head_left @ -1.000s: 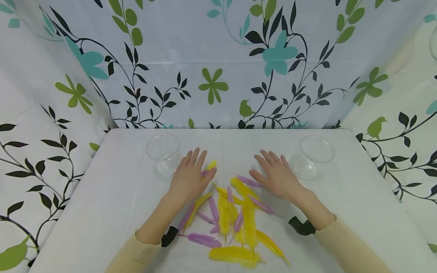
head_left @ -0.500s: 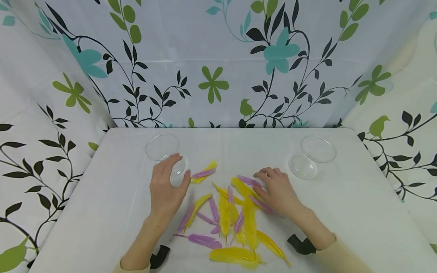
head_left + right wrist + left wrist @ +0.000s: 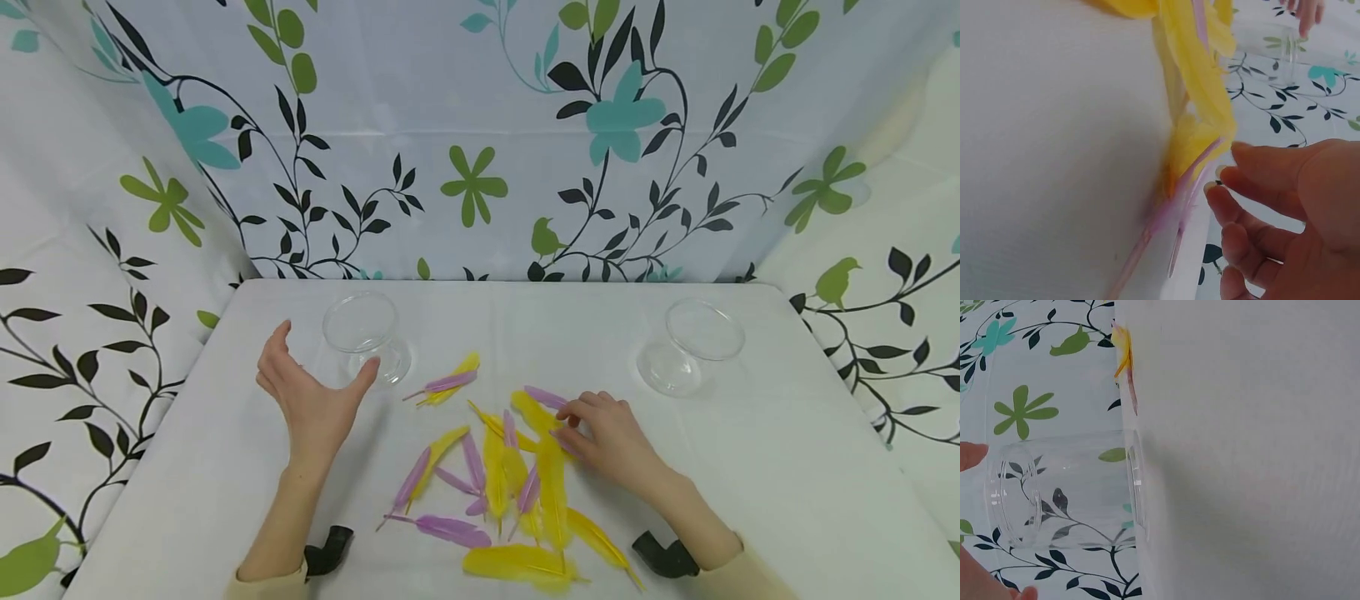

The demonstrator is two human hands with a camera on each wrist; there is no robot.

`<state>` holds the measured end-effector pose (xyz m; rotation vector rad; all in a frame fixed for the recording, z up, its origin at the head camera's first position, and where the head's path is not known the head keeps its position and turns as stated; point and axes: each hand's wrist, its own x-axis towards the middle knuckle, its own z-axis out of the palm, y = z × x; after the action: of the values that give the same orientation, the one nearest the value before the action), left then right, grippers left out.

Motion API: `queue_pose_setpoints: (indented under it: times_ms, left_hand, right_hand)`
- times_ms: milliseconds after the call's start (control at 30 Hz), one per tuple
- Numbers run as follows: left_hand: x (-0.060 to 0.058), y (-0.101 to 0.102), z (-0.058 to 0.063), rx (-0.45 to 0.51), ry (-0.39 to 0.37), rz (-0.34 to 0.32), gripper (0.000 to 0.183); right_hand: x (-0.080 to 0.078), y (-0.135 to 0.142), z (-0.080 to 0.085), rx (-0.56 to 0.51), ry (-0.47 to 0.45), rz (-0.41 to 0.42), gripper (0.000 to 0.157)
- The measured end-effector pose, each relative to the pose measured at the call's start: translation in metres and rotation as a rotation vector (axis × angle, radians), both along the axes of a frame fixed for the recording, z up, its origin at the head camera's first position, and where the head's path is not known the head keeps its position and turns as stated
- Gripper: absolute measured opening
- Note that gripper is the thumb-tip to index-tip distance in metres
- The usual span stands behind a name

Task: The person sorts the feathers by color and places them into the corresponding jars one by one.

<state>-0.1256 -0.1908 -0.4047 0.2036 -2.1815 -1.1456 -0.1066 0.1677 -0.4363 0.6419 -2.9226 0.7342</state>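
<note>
My left hand (image 3: 311, 404) is raised with thumb and fingers spread wide, just in front of a clear jar (image 3: 362, 321). In the left wrist view the jar (image 3: 1066, 487) stands upright on the white table, with fingertips (image 3: 971, 455) near its rim and nothing in their grasp. My right hand (image 3: 611, 437) is low over the right edge of a pile of yellow feathers (image 3: 551, 492) and purple feathers (image 3: 452, 529). In the right wrist view its bent fingers and thumb are slightly parted, right beside a purple feather (image 3: 1175, 203) lying against a yellow feather (image 3: 1200, 81).
A second clear jar (image 3: 671, 367) stands at the right rear of the white table (image 3: 795, 467). Behind the left jar's side of the pile lie a separate purple feather (image 3: 450, 381) and yellow feather (image 3: 468, 364). A leaf-patterned curtain (image 3: 420, 100) hangs behind the table.
My left hand has moved left from near the feathers and spread its fingers before the left jar. My right hand has come down to the feathers, its fingers bending.
</note>
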Motion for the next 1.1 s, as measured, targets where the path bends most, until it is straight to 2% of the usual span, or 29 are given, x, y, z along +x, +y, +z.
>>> queue_pose_setpoints:
  times_ms: [167,233,333,533,733,900,1100]
  left_hand:
    - [-0.007,-0.01,0.0,0.107,-0.289,-0.106,0.118]
    - [-0.011,-0.012,-0.002,0.11,-0.364,-0.143,0.123]
    - [-0.017,-0.015,-0.006,0.091,-0.424,-0.178,0.128]
    - [-0.026,-0.022,-0.011,0.071,-0.444,-0.2,0.129]
    - [-0.03,-0.027,-0.012,0.051,-0.452,-0.216,0.127]
    - [-0.031,-0.027,-0.011,0.011,-0.438,-0.228,0.123]
    - [-0.025,-0.027,-0.006,-0.069,-0.465,-0.253,0.12]
  right_hand:
    - [0.001,-0.004,0.002,-0.052,-0.079,0.065,0.02]
    - [0.001,-0.005,0.001,-0.051,-0.115,0.093,0.024]
    - [0.001,-0.006,0.0,-0.056,-0.147,0.125,0.027]
    - [0.001,-0.007,-0.004,-0.105,-0.177,0.141,0.021]
    - [0.001,-0.008,-0.003,-0.134,-0.22,0.154,0.015]
    - [0.001,-0.008,-0.001,-0.142,-0.188,0.166,0.006]
    - [0.001,-0.006,0.005,-0.15,-0.132,0.188,0.006]
